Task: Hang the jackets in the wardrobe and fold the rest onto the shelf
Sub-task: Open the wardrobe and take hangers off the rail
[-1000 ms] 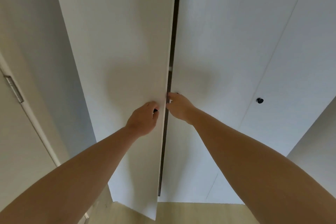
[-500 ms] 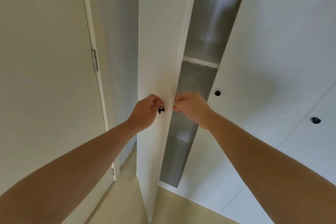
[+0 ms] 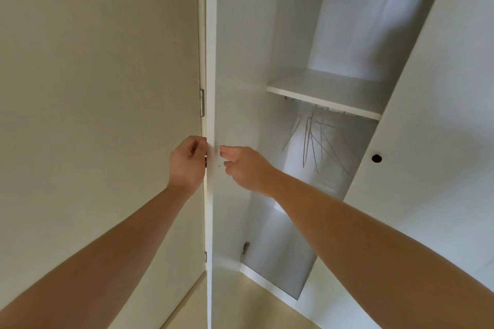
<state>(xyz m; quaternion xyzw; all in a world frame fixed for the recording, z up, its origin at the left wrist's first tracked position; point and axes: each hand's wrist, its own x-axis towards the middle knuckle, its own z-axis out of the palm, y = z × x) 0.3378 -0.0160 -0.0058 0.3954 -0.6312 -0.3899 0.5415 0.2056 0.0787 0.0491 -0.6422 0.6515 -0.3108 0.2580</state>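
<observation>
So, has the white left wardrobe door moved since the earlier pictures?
Yes. The white left wardrobe door has swung open leftward, away from the closed right door; the gap between them shows a white shelf and wire hangers.
</observation>
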